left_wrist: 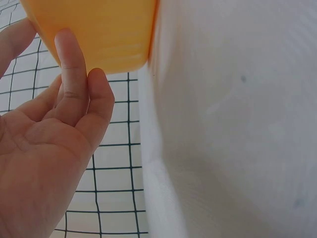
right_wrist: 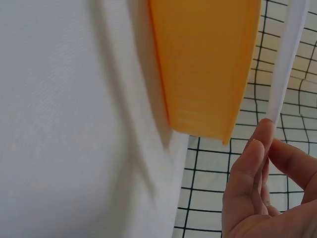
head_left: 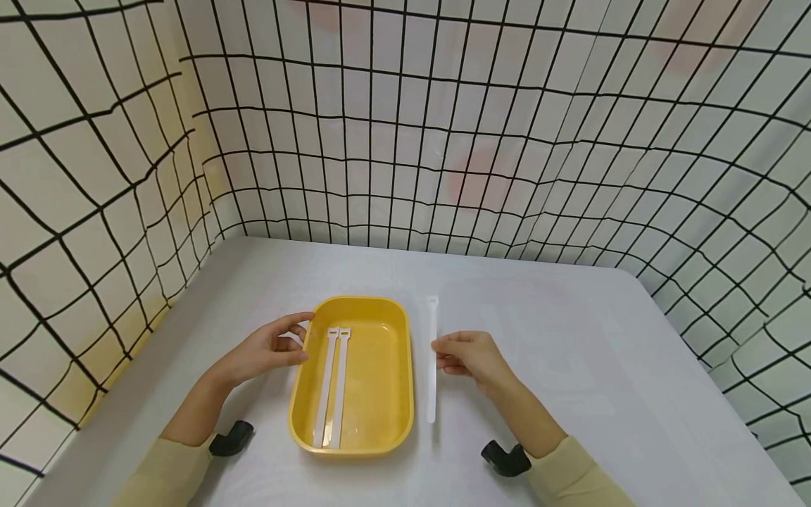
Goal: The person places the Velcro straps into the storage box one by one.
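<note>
A shallow yellow tray [head_left: 380,380] lies on the table, with two white cable ties [head_left: 340,394] side by side along its left part, slotted heads at the far end. My left hand [head_left: 269,348] touches the tray's left rim with its fingertips; in the left wrist view the fingers [left_wrist: 73,84] lie relaxed against the outer wall. To the right of the tray, my right hand [head_left: 472,359] pinches another flat white cable tie [head_left: 432,394] between thumb and fingers, its slotted head pointing away from me. The right wrist view shows this tie [right_wrist: 287,59] raised off the table.
The table [head_left: 570,338] has a white surface. Black wire grid [head_left: 405,141] stands along its back and both sides, over pale sheeting. A black curved piece sits at each wrist, one at the left cuff [head_left: 231,439] and one at the right [head_left: 505,458].
</note>
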`<state>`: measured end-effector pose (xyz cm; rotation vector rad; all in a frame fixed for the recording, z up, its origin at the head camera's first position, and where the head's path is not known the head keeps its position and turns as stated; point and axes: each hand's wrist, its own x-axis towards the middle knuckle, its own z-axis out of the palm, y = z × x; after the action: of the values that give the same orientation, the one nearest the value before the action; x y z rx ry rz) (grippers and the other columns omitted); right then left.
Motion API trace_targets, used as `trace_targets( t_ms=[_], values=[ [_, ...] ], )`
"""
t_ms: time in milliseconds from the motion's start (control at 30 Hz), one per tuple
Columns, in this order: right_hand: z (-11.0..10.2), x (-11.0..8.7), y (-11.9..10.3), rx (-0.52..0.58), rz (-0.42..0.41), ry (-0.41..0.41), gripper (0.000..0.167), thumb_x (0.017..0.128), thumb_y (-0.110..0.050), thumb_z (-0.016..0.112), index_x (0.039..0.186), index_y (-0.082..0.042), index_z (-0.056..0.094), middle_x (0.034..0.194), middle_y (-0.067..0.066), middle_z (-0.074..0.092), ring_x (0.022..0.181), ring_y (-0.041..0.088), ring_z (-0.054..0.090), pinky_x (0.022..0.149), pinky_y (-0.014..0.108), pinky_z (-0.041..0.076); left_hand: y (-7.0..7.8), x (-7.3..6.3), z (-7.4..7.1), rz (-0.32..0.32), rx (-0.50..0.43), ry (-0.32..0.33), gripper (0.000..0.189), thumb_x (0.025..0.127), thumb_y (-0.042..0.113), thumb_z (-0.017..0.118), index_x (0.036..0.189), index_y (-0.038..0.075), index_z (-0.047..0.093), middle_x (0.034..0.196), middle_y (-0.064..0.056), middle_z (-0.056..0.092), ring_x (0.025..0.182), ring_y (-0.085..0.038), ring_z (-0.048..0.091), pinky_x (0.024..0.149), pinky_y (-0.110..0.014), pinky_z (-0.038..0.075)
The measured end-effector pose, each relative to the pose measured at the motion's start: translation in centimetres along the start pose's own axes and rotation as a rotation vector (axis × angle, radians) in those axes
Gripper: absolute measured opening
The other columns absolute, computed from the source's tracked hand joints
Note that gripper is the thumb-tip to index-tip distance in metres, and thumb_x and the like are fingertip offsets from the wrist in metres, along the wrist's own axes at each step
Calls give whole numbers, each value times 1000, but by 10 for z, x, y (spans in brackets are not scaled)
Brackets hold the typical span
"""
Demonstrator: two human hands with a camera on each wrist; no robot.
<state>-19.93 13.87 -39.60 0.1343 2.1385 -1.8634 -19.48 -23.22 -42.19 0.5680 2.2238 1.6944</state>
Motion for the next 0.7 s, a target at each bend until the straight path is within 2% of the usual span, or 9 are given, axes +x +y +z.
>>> trace_targets(
  t_ms=[200, 400, 700],
  values=[
    [3, -4, -6, 36, -23, -47, 24, 88, -8, 70, 101, 13, 65, 75, 8, 67, 62, 13, 67, 61, 23, 55, 1, 0, 0, -1, -7, 1, 69, 89, 6, 70, 146, -5, 32, 115, -27, 47, 88, -19, 62, 75, -25, 52],
    [11, -5, -11, 32, -31, -57, 25, 89, -9, 71, 101, 12, 65, 76, 8, 67, 64, 15, 68, 62, 23, 55, 1, -1, 0, -3, 0, 3, 70, 89, 8, 71, 146, -5, 32, 115, -26, 47, 88, -20, 63, 76, -25, 52],
    [20, -7, -16, 33, -52, -96, 27, 88, -11, 72, 101, 12, 66, 76, 8, 67, 63, 14, 67, 63, 24, 55, -1, -1, -1, 29, -3, 0, 68, 89, 6, 70, 145, -8, 32, 113, -25, 48, 87, -19, 63, 75, -24, 52]
  ],
)
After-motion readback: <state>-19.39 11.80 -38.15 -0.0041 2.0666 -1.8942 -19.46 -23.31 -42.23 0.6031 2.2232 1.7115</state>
